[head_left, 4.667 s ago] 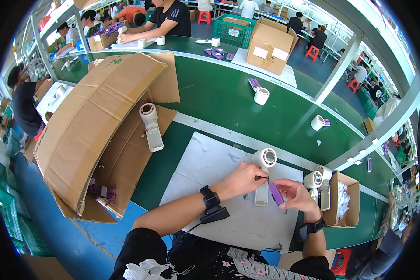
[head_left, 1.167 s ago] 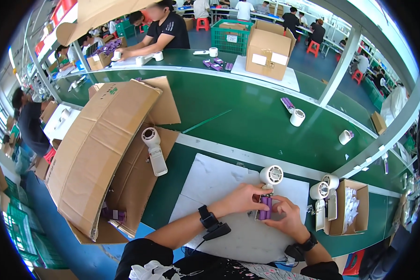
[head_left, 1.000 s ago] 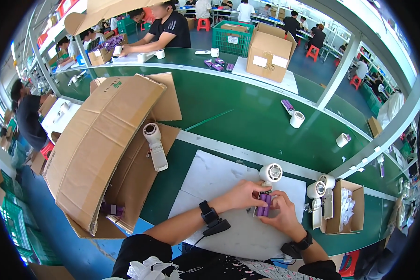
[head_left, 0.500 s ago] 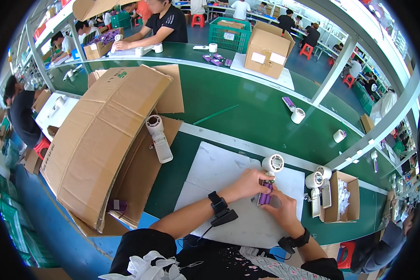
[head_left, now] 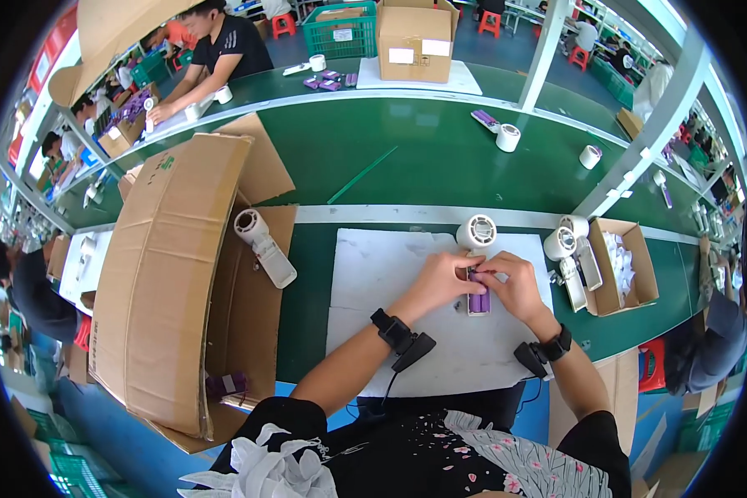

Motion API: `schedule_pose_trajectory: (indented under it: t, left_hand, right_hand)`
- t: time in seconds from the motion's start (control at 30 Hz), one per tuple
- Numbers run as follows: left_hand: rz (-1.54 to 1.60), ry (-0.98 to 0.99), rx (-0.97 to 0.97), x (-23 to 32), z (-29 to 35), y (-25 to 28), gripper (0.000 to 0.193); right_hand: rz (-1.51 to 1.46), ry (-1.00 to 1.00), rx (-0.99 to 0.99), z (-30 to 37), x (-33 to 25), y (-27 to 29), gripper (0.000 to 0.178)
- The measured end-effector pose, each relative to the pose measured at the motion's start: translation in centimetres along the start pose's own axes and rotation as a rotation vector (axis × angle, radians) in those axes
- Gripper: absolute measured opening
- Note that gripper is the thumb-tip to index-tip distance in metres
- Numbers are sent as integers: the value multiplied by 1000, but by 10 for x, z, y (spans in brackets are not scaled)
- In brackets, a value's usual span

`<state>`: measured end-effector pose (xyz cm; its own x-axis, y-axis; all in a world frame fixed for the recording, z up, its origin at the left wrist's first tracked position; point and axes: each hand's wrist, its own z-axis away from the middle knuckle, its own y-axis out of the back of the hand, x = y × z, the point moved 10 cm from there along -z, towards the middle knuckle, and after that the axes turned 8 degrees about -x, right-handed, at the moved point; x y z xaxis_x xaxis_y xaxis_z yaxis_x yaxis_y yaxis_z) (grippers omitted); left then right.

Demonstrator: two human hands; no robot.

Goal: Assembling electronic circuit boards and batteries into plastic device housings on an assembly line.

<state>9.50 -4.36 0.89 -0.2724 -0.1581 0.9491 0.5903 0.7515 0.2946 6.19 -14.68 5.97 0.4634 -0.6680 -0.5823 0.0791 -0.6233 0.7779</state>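
Observation:
A white handheld fan (head_left: 476, 233) lies on a pale work sheet (head_left: 373, 349), its round head pointing away from me. Purple battery cells (head_left: 479, 304) sit in its uncovered handle. My left hand (head_left: 441, 280) is closed in a pinch on the upper part of the handle, just below the head. From the other side my right hand (head_left: 516, 287) has its thumb and fingers closed at the top of the purple cells. Both sets of fingertips nearly meet there and hide the small parts between them.
Left stands a large open carton (head_left: 170, 274) with another white fan (head_left: 266, 249) on its flap. Right are fans (head_left: 566, 257) beside a small box of white pieces (head_left: 622, 270). A metal rail (head_left: 390, 214) runs behind the sheet. A co-worker (head_left: 224, 54) sits across the green bench.
The whole view has shifted with my head. My right hand has moved from the lower side of the cells up to their top end, beside my left fingertips.

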Motion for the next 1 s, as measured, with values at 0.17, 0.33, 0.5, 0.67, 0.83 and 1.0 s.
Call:
schedule_pose_trajectory:
  t: [0.17, 0.33, 0.5, 0.67, 0.83, 1.0]
  left_hand:
    - [-19, 4, -14, 1, 7, -1, 56]
    - [-134, -9, -50, 3, 6, 0, 57]
    - [-491, -147, -14, 18, 9, 5, 56]
    - [-560, -147, 159, 17, 8, 23, 57]
    - [-1076, 356, 752, 31, 56, 114, 64]
    - [-1127, 1031, 1164, 11, 191, 210, 74]
  right_hand:
    - [36, 17, -80, 4, -4, -9, 26]
    - [115, 122, -105, 22, -27, -5, 34]
    - [134, 219, -101, 34, -32, -5, 50]
    - [88, 122, -230, 5, -7, -22, 55]
    - [218, 28, 57, -45, 19, -3, 51]
    - [81, 69, 81, -7, 50, -12, 42]
